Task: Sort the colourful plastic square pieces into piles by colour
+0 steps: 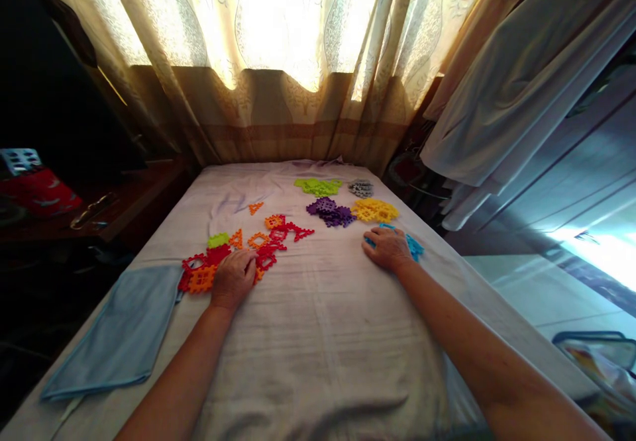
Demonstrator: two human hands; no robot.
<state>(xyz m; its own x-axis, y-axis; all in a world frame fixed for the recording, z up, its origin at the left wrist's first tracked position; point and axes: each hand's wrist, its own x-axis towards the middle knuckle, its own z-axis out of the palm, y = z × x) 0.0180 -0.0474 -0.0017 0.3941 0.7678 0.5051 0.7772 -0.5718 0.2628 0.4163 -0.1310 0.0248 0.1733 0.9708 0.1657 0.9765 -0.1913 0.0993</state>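
My left hand point(235, 277) rests with curled fingers over a loose heap of red interlocking plastic pieces point(268, 250) and orange interlocking pieces point(201, 280). Its fingertips are hidden, so whatever they pinch does not show. On the right, my right hand point(388, 247) bends its fingers over a small pile of blue interlocking pieces point(414, 247), gripping at the pile's near left side. One lime-green piece point(218, 240) lies among the red ones. A single orange triangle point(255, 208) sits apart, farther back.
Sorted piles lie farther back: lime-green pieces point(318, 187), grey pieces point(360, 188), purple pieces point(331, 212) and yellow pieces point(374, 210). A blue cloth bag point(116, 332) lies at the left edge of the sheet-covered bed point(308, 361). Curtains point(278, 103) hang behind; clothes point(491, 97) hang at right.
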